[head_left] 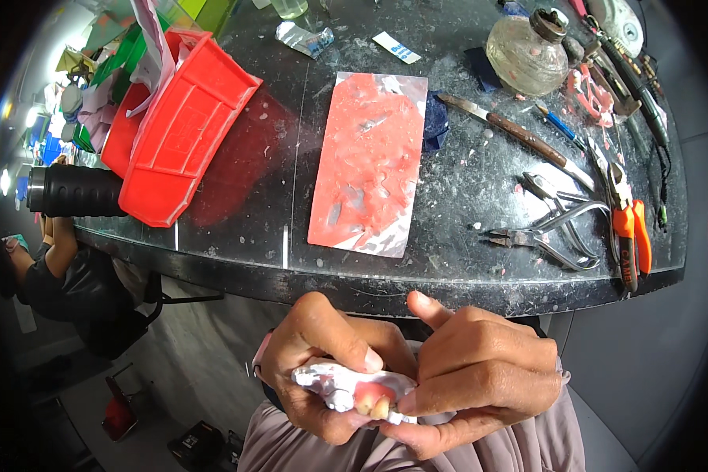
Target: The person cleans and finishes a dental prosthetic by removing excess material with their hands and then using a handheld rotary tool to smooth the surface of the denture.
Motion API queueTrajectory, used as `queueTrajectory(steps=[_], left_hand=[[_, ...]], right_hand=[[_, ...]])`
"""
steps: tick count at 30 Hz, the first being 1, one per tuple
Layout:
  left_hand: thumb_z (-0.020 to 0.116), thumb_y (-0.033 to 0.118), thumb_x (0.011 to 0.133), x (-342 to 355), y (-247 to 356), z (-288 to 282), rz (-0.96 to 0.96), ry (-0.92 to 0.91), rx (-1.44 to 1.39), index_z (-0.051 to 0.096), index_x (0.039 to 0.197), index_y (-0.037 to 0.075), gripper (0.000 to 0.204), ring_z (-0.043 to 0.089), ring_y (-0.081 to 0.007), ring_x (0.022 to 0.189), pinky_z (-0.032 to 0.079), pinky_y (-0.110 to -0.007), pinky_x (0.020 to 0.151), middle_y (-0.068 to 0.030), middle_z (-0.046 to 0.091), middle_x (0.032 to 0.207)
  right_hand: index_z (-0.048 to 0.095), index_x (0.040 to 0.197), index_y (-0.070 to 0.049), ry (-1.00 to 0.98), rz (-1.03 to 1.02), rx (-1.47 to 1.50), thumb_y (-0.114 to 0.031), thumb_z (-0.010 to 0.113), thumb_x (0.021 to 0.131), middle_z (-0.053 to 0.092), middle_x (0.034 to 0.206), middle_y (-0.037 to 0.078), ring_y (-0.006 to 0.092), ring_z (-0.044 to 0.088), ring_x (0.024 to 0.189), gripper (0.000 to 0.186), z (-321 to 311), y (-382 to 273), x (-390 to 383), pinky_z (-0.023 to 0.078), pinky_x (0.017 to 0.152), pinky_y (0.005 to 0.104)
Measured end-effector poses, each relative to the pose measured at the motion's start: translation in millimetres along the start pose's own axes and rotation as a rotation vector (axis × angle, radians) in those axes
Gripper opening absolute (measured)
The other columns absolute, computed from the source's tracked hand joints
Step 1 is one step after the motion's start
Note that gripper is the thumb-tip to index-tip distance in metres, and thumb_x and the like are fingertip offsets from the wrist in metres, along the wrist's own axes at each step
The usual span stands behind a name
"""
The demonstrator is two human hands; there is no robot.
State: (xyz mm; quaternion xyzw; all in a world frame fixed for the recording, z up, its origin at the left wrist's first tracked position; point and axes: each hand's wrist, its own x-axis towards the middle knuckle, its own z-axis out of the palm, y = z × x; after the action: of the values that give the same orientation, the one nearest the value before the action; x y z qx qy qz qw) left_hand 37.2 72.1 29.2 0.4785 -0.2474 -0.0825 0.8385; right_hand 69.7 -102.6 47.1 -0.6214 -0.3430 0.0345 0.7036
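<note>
A white plaster dental cast (pixel 326 381) with pink wax and a few yellowish teeth (pixel 374 404) is held over my lap, just off the table's front edge. My left hand (pixel 316 346) grips its left side, thumb along the top and fingers beneath. From the right, my right hand (pixel 484 370) closes its fingertips on the cast's right end, close to the teeth; its thumb side sits below. What the fingers underneath touch is hidden. On the table beyond lies a rectangular sheet coated in pink wax (pixel 366 165), the nearest thing past my hands.
A red plastic bin (pixel 189 126) and a black cylinder (pixel 79 190) stand at left. Pliers (pixel 554 228), orange-handled cutters (pixel 631 236), a wooden-handled wax knife (pixel 527 138) and a glass jar (pixel 527 55) crowd the right. Another person (pixel 71 283) sits at far left.
</note>
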Motion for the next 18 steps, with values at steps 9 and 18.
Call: queueTrajectory(steps=[9, 18], left_hand=[[0.056, -0.003, 0.075, -3, -1, -1, -0.002, 0.013, -0.012, 0.029, 0.105, -0.001, 0.040, 0.058, -0.0179, 0.067, 0.048, -0.028, 0.057, -0.0286, 0.055, 0.079], [0.056, -0.010, 0.070, -5, -3, -1, -0.022, 0.034, -0.091, 0.033, 0.102, -0.003, 0.040, 0.055, -0.0153, 0.061, 0.045, -0.025, 0.051, -0.0224, 0.054, 0.075]], right_hand=[[0.067, 0.075, -0.003, 0.057, -0.082, -0.041, -0.007, 0.082, 0.060, 0.057, 0.065, 0.005, 0.0116, 0.054, 0.054, 0.022, 8, 4, 2, 0.045, 0.091, 0.0421], [0.066, 0.080, -0.003, -0.016, -0.038, 0.006, -0.017, 0.086, 0.056, 0.056, 0.069, 0.005, 0.0121, 0.056, 0.059, 0.035, 3, 8, -1, 0.045, 0.092, 0.0401]])
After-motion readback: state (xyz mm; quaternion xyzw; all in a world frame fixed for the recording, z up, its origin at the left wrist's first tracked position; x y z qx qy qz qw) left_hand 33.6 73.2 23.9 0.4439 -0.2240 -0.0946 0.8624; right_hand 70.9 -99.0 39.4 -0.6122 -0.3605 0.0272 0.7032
